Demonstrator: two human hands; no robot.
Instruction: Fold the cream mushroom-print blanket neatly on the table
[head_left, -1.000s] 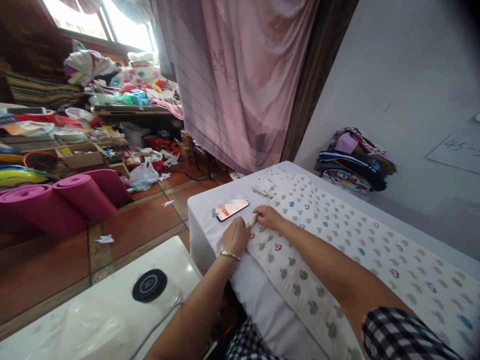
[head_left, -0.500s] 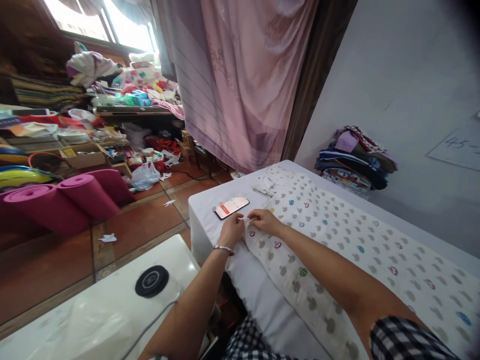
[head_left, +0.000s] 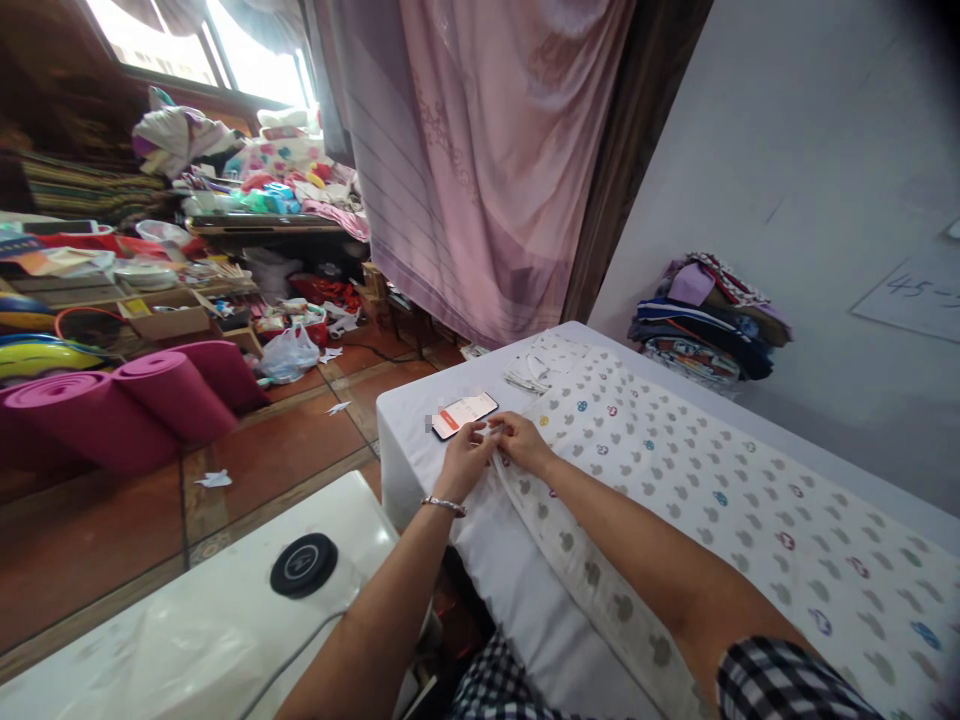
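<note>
Near edge (head_left: 568,540) shifted vs prev: wht cloth (head_left: 697,470), gry/multicol. print

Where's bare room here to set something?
Bare: white cloth between the lit, black-edged phone and the cloth's left corner. Crowded: the phone's near side, where your left hand and right hand touch the white, grey-printed fabric.

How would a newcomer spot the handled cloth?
In front of the pink curtain stretches a white cover. On it lies the cloth, one edge at the left hand and right hand. Grey and coloured prints set it apart from the plain cover.
</note>
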